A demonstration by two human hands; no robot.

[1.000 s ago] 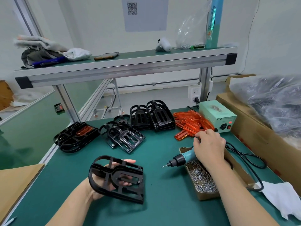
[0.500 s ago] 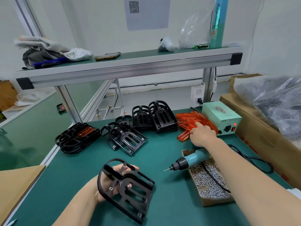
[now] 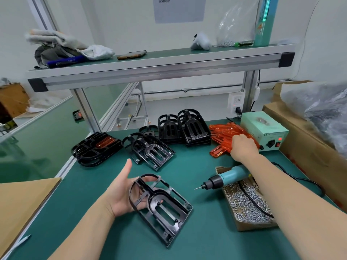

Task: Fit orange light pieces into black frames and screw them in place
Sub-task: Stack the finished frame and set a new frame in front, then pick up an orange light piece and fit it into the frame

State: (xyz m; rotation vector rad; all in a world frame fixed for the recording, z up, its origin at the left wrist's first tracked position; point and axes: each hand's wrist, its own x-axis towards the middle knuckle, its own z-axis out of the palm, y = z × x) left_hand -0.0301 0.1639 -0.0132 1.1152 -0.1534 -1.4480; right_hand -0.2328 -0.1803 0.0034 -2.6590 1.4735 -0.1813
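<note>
Two hands are over the counter (image 3: 197,241). Nearest, the left hand (image 3: 122,196), palm up and thumb spread, carries a black frame (image 3: 165,209) on its fingers. Beyond, a screwdriver (image 3: 225,178) lies across the screw box (image 3: 247,205). Farthest, the right hand (image 3: 243,147) covers the orange pieces (image 3: 221,132); I cannot tell its grip.

We see a black frame (image 3: 165,207), a dark green mat (image 3: 97,222), translucent orange pieces (image 3: 223,136), a teal driver (image 3: 231,175) with a black nose, silvery screws (image 3: 244,203), a brown box (image 3: 251,227) and a pale green unit (image 3: 262,128) with a red light.
</note>
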